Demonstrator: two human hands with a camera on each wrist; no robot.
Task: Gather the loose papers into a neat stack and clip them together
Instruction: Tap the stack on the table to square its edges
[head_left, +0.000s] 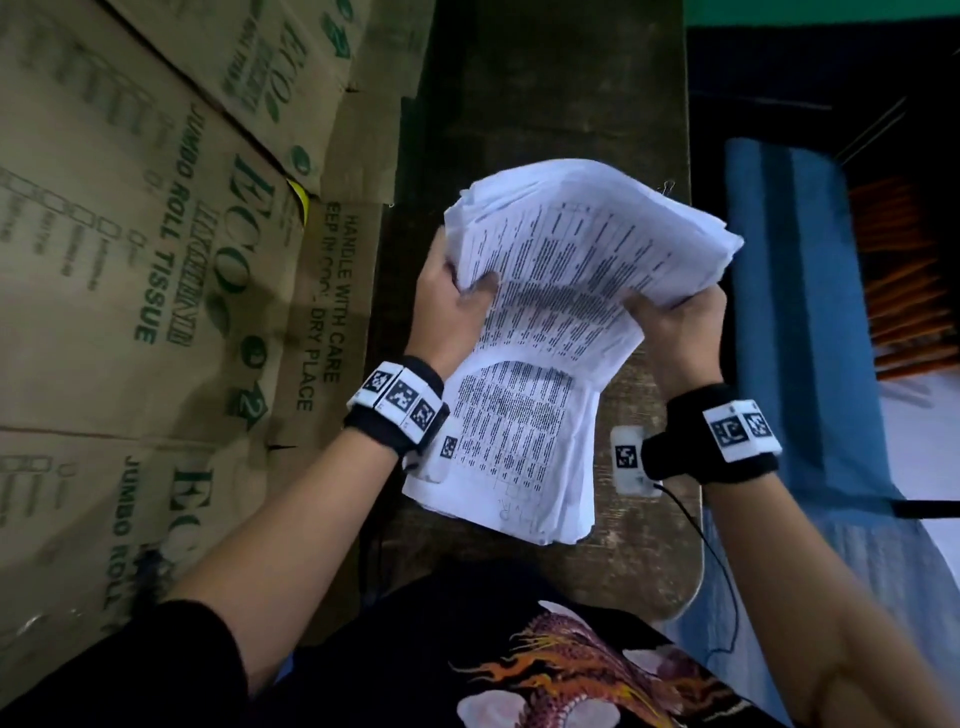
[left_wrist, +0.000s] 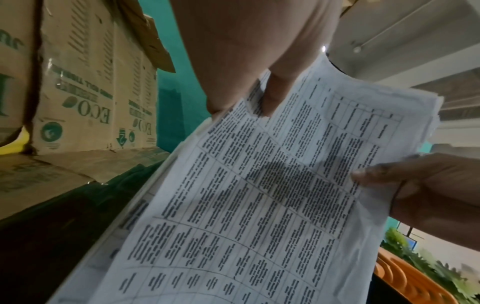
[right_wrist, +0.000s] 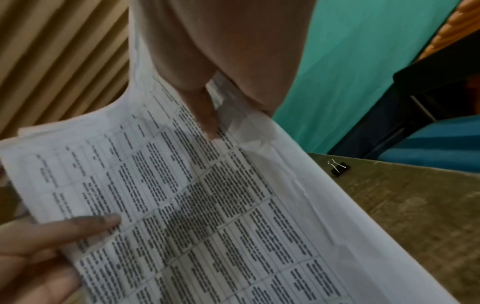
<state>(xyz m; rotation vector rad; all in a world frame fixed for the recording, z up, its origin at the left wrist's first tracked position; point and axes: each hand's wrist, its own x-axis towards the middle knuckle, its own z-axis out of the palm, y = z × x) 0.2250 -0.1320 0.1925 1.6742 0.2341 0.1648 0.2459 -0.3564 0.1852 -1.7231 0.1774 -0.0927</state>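
Note:
A thick, uneven stack of printed papers (head_left: 561, 291) is held up over the dark wooden table (head_left: 545, 93). My left hand (head_left: 462, 291) grips its left edge, thumb on the top sheet. On the right edge, my right hand (head_left: 670, 312) grips the same way. The sheets are fanned and bent, and their near end droops toward me. In the left wrist view my thumb (left_wrist: 275, 96) presses the papers (left_wrist: 259, 195); the right wrist view shows my right thumb (right_wrist: 207, 117) on the papers (right_wrist: 207, 205). A black binder clip (right_wrist: 339, 167) lies on the table's far right edge, just past the stack (head_left: 669, 186).
Stacked cardboard boxes (head_left: 156, 260) wall off the left side of the table. A blue seat (head_left: 789, 312) and orange slats (head_left: 904, 291) lie to the right. A black cable (head_left: 717, 561) hangs from my right wrist band.

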